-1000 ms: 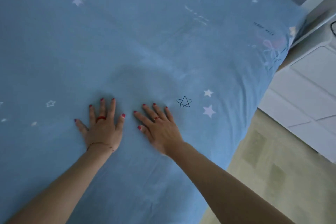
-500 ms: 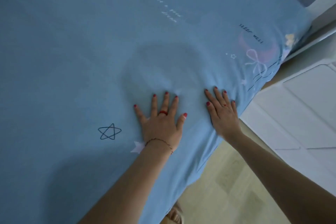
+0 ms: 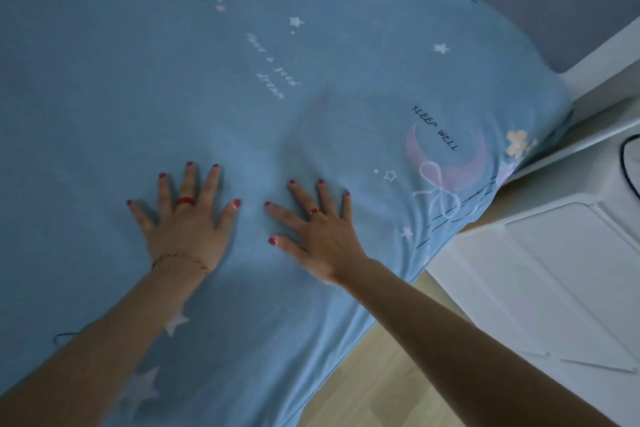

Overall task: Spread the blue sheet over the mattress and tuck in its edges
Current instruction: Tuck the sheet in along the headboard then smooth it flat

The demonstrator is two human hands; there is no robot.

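- Your left hand (image 3: 185,227) and right hand (image 3: 317,236) press flat, fingers spread, side by side on the blue sheet (image 3: 138,80).
- Moon print (image 3: 446,163) at 2 o'clock of your right hand.

White panelled cabinet (image 3: 540,288) beside the bed, pale wood floor (image 3: 374,385), perhaps a dark cable (image 3: 625,163)

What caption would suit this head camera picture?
Left hand and right hand press flat on the star-printed blue cotton sheet beside a white cabinet.
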